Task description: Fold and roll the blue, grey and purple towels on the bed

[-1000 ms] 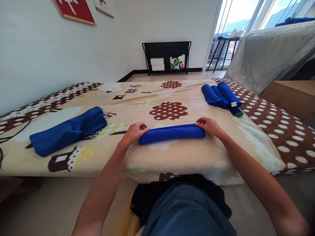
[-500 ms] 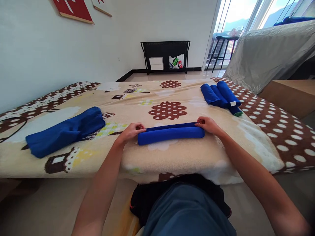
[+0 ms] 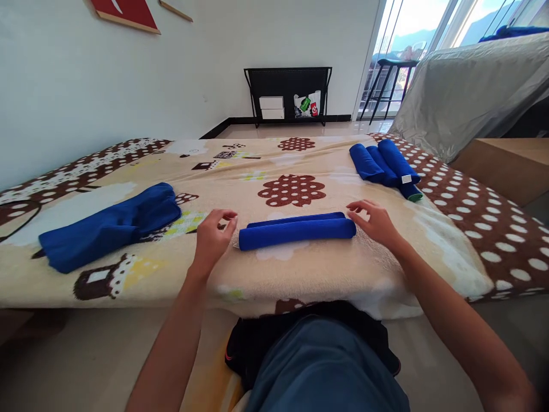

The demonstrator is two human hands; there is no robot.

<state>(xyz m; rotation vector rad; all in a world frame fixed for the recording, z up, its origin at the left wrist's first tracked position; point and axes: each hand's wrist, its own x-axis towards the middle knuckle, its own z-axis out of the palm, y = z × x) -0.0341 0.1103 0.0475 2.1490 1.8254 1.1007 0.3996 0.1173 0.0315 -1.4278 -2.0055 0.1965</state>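
Left hand and right hand (fingers loosely curled, slightly parted) flank 1 blue roll.

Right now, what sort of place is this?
Likely a bedroom: a cream, brown-patterned fleece blanket spread like bedding, a red hanging on the white wall, and a black metal rack beyond.

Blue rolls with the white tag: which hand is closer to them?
Right. The right hand is just in front of the blue rolls; the left hand is farther away, past the other end of the long blue cloth.
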